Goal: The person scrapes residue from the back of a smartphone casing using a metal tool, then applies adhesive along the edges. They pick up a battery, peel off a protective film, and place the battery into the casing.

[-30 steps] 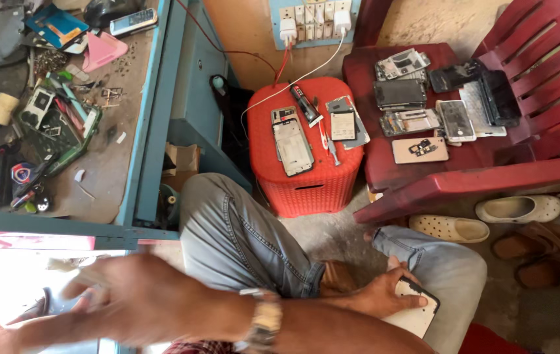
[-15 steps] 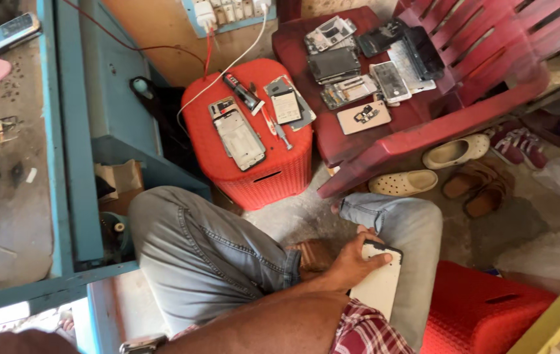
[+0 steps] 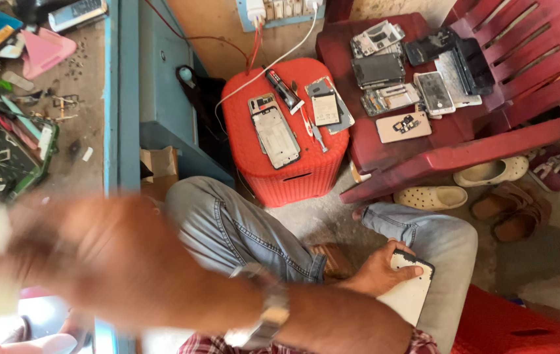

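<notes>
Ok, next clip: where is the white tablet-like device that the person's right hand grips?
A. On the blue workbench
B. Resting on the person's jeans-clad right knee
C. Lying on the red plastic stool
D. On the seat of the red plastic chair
B. The right hand grips the top edge of the white tablet-like device, which rests against the person's jeans-clad right knee, apart from stool, chair and bench.

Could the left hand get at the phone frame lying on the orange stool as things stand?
Probably yes. The left hand, blurred and raised by the blue bench, looks empty. The phone frame lies uncovered on the orange stool just past the left knee, nothing between.
</notes>
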